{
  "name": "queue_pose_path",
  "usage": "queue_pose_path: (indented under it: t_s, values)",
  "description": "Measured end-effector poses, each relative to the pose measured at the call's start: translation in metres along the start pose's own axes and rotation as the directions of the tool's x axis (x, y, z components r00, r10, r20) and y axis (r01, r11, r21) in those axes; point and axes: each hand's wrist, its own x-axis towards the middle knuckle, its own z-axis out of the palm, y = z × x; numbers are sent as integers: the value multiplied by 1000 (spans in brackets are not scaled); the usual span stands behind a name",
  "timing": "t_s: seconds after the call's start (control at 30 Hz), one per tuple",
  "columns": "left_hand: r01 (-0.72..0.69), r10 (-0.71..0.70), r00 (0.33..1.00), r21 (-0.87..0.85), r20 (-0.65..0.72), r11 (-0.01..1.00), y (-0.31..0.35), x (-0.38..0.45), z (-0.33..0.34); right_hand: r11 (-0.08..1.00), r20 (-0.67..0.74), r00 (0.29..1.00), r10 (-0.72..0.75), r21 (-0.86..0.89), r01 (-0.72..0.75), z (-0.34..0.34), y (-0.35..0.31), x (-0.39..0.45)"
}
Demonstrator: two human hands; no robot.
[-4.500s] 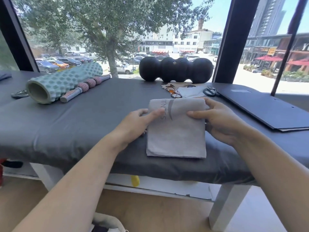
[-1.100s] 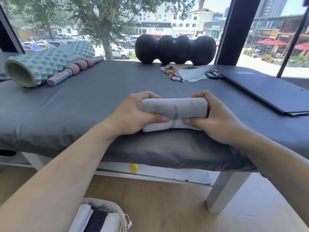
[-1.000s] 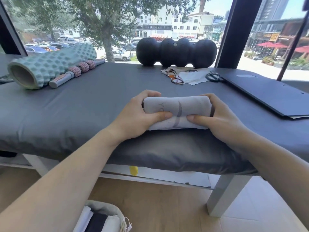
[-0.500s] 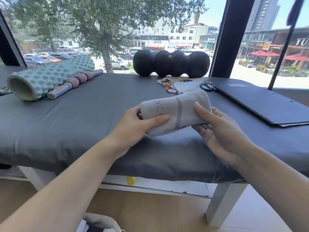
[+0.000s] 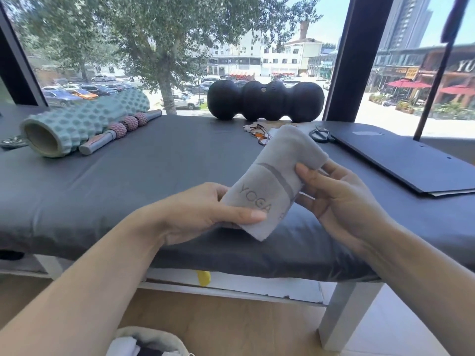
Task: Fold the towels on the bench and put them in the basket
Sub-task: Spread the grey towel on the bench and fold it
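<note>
The rolled towel is held tilted above the bench, clear of its cover. Its lower end is pinched in the left hand, thumb on top. Its upper part is gripped by the right hand, fingers curled behind. The basket stands on the floor below.

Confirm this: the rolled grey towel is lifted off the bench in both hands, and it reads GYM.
Not quite. The head view shows the rolled grey towel lifted off the bench, held by the left hand and the right hand, but it reads YOGA, not GYM.
</note>
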Motion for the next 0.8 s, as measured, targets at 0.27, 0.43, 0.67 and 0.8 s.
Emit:
queue_pose_path:
  t_s: [0.27, 0.43, 0.67, 0.8]
  values:
    - [-113, 105, 967, -21, -231, 993, 0, 5, 22, 980, -12, 999, -44, -195, 41, 19, 9, -8]
    - [-179, 134, 947, -135, -291, 974, -4, 3, 30, 906, 151, 986, 73, -423, -2, 24, 18, -17]
    - [-259, 162, 881, -166, -445, 951, -5, -4, 25, 648, 260, 961, 93, -748, 140, 31, 19, -25]
    - [-245, 166, 838, -86, -520, 966, -8, -13, 15, 476, 324, 933, 159, -853, 215, 40, 18, -30]
